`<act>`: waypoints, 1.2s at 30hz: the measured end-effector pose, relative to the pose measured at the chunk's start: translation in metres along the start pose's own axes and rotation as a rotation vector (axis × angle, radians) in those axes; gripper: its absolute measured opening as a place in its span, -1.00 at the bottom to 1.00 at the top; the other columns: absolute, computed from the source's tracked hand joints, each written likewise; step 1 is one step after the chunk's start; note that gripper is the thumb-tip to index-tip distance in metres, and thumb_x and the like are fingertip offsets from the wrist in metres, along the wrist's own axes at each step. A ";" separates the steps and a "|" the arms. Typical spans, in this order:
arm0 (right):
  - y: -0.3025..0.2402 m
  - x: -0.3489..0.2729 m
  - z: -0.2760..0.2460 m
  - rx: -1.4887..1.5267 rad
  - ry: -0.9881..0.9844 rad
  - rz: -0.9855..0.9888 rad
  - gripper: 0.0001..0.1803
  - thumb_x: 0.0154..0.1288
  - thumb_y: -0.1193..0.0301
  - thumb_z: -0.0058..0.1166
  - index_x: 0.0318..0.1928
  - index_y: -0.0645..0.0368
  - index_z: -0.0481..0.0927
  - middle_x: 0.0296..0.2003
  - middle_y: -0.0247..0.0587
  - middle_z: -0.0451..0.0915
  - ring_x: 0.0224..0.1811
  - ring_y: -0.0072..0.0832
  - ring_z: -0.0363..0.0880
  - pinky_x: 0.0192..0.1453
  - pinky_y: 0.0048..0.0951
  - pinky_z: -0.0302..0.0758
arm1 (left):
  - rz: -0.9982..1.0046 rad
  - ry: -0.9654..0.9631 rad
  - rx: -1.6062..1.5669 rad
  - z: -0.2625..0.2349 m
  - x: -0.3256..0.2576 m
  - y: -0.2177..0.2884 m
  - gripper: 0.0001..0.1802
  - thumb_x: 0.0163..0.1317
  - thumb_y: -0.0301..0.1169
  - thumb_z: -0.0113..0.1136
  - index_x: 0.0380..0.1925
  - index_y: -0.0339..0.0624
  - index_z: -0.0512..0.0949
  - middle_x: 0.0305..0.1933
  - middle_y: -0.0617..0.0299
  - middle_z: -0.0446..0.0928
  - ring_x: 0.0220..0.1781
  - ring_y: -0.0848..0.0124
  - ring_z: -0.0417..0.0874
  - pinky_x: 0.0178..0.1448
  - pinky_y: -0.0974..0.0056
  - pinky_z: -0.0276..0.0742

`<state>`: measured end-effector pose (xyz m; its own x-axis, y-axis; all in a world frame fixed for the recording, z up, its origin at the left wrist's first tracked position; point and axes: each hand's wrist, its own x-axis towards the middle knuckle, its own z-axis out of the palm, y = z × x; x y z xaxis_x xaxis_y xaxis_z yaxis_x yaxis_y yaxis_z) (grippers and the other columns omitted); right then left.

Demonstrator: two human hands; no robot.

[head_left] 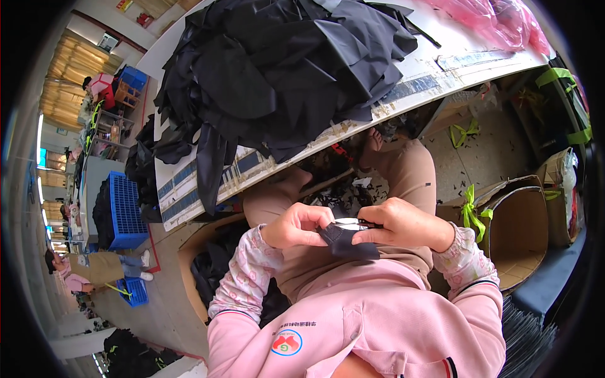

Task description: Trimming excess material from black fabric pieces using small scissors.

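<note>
Over my lap, both hands meet on a small piece of black fabric [346,243]. My left hand [296,225] pinches its left edge between thumb and fingers. My right hand [403,223] is closed around a small pair of metal snips [350,222], whose blades point left onto the fabric's top edge. Both pink patterned sleeves come in from below. Black thread scraps [340,192] lie scattered on my tan trousers between the knees.
A white worktable [435,75] ahead carries a big heap of black garments [277,69] and pink plastic bags [498,22]. An open cardboard box [523,233] stands at right, another box with dark cloth [205,264] at left. Blue crates [125,211] and a crouching person [72,277] are far left.
</note>
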<state>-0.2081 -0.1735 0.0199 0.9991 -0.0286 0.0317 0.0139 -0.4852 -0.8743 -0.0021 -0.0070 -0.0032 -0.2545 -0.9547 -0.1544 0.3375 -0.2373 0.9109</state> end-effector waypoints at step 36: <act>-0.005 0.003 0.002 -0.150 -0.172 -0.152 -0.55 0.24 0.04 0.13 -0.45 0.21 0.50 -0.66 -0.02 0.51 -0.56 -0.03 0.53 -0.47 -0.15 0.43 | -0.407 -0.361 -0.092 -0.011 0.017 0.003 -0.91 0.08 -0.60 0.26 -0.38 -0.38 0.58 -0.33 0.33 0.50 -0.23 0.57 0.49 -0.09 0.41 0.41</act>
<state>-0.2051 -0.1697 0.0233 0.9784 0.1970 0.0630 0.1707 -0.5972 -0.7837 0.0047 -0.0258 -0.0077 -0.6704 -0.6642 -0.3308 0.2210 -0.6043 0.7655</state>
